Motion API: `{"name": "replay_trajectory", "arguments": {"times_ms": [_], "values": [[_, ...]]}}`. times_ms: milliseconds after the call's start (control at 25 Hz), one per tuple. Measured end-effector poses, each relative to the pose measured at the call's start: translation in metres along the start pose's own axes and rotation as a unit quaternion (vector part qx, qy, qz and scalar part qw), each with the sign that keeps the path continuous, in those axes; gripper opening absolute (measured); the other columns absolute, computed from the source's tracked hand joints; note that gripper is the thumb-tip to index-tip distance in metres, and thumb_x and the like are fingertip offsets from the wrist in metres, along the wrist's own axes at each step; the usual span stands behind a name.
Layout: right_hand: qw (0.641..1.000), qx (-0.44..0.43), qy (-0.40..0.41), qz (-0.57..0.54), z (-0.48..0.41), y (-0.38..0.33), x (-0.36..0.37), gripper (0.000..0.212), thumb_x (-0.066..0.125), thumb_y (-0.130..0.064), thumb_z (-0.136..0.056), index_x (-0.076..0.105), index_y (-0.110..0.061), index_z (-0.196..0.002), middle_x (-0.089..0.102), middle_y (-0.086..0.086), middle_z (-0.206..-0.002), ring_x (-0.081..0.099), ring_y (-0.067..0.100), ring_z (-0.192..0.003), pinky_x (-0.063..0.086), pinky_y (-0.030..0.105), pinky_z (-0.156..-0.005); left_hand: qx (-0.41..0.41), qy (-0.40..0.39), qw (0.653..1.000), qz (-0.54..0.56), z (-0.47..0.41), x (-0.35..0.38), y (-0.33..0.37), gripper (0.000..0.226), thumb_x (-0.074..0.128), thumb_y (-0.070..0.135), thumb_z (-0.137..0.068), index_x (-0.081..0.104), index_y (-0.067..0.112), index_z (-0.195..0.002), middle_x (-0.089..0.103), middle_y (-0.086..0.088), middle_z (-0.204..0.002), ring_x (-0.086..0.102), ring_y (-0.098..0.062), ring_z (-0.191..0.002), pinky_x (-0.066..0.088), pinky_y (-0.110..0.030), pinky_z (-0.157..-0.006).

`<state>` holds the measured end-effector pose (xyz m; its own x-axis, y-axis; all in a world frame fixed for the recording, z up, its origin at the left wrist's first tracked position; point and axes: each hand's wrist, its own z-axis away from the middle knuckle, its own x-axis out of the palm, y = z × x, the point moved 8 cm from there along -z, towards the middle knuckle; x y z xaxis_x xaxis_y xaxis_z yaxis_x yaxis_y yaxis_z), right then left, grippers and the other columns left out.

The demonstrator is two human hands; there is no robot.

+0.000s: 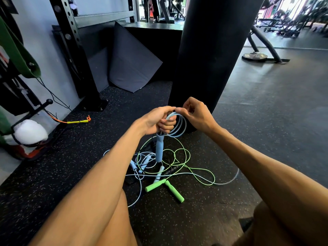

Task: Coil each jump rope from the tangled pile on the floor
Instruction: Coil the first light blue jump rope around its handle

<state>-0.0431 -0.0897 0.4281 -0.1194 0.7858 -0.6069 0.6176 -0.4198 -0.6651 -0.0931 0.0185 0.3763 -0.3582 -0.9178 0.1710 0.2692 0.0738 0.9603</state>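
- left grip (156,121) wrapped round blue rope coil (183,125), covering the top of the handle (159,148)
- right grip (193,116) pinching a loop
- pile (160,170) too tangled to count

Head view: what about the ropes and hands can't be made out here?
All in the head view:
Rope count in the tangled pile: strands overlap, left forearm covers part.
Blue rope inside the left hand: fingers hide it.
Right hand's hold on the coil: its fingers hide the contact.
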Motion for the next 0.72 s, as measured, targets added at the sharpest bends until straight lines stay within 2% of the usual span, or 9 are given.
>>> {"name": "replay_trajectory", "arguments": {"times_ms": [120, 200, 240, 320, 400, 560, 640, 720], "values": [[0.996, 0.031, -0.006, -0.082, 0.001, 0.005, 0.003, 0.027, 0.065, -0.031, -0.093, 0.057, -0.006, -0.087, 0.048, -0.006, -0.063, 0.04, 0.0, -0.051, 0.034, 0.016, -0.05, 0.016, -0.039, 0.995, 0.086, 0.001, 0.007, 0.005, 0.043, 0.037, 0.032, -0.101, 0.036, 0.016, -0.062, 0.012, 0.006, -0.048, 0.009, -0.008, -0.042, 0.015, -0.022, -0.043], [0.987, 0.071, -0.02, -0.139, 0.003, 0.009, 0.008, 0.019, 0.058, -0.023, -0.098, 0.053, -0.006, -0.092, 0.048, 0.0, -0.062, 0.042, -0.001, -0.047, 0.038, 0.015, -0.046, 0.049, -0.044, 0.986, 0.153, 0.001, 0.006, 0.013, 0.045, 0.033, 0.03, -0.103, 0.04, 0.016, -0.061, 0.014, 0.006, -0.048, 0.01, -0.008, -0.042, 0.017, -0.022, -0.042], [0.979, 0.103, -0.035, -0.171, 0.007, 0.013, 0.012, 0.015, 0.055, -0.019, -0.1, 0.05, -0.005, -0.096, 0.051, 0.003, -0.064, 0.05, 0.003, -0.051, 0.046, 0.018, -0.047, 0.07, -0.041, 0.978, 0.192, 0.001, 0.003, 0.018, 0.046, 0.032, 0.03, -0.104, 0.042, 0.016, -0.062, 0.016, 0.007, -0.048, 0.011, -0.008, -0.042, 0.019, -0.021, -0.043], [0.955, 0.172, -0.094, -0.221, 0.018, 0.024, 0.025, 0.009, 0.05, -0.013, -0.102, 0.045, -0.006, -0.102, 0.061, 0.013, -0.07, 0.064, 0.023, -0.062, 0.059, 0.034, -0.061, 0.126, -0.013, 0.956, 0.264, 0.002, -0.007, 0.029, 0.043, 0.031, 0.031, -0.104, 0.046, 0.015, -0.068, 0.021, 0.007, -0.049, 0.014, -0.008, -0.044, 0.023, -0.021, -0.046], [0.939, 0.212, -0.165, -0.213, 0.029, 0.033, 0.037, 0.008, 0.048, -0.012, -0.102, 0.043, -0.006, -0.104, 0.069, 0.018, -0.075, 0.07, 0.032, -0.069, 0.059, 0.044, -0.066, 0.18, 0.044, 0.933, 0.31, 0.004, -0.018, 0.038, 0.039, 0.028, 0.032, -0.105, 0.047, 0.013, -0.076, 0.028, 0.006, -0.051, 0.023, -0.008, -0.043, 0.029, -0.021, -0.049], [0.894, 0.267, -0.302, -0.197, 0.052, 0.035, 0.056, 0.012, 0.05, -0.012, -0.102, 0.044, -0.002, -0.106, 0.071, 0.03, -0.09, 0.073, 0.036, -0.077, 0.06, 0.041, -0.069, 0.237, 0.209, 0.856, 0.409, 0.007, -0.047, 0.036, 0.042, 0.026, 0.031, -0.107, 0.05, 0.009, -0.08, 0.04, 0.001, -0.055, 0.035, -0.013, -0.051, 0.033, -0.024, -0.059], [0.873, 0.272, -0.365, -0.177, 0.062, 0.03, 0.064, 0.012, 0.05, -0.011, -0.101, 0.047, -0.001, -0.106, 0.07, 0.03, -0.091, 0.073, 0.036, -0.076, 0.061, 0.04, -0.069, 0.252, 0.295, 0.83, 0.4, 0.012, -0.067, 0.032, 0.041, 0.028, 0.027, -0.108, 0.052, 0.007, -0.081, 0.048, -0.004, -0.06, 0.046, -0.018, -0.055, 0.042, -0.028, -0.059], [0.868, 0.268, -0.382, -0.17, 0.064, 0.025, 0.067, 0.01, 0.051, -0.009, -0.101, 0.05, -0.001, -0.106, 0.068, 0.024, -0.085, 0.071, 0.031, -0.07, 0.06, 0.039, -0.066, 0.257, 0.371, 0.831, 0.326, 0.019, -0.083, 0.029, 0.039, 0.028, 0.022, -0.108, 0.052, 0.005, -0.083, 0.057, -0.006, -0.06, 0.058, -0.02, -0.052, 0.051, -0.031, -0.058]]}}
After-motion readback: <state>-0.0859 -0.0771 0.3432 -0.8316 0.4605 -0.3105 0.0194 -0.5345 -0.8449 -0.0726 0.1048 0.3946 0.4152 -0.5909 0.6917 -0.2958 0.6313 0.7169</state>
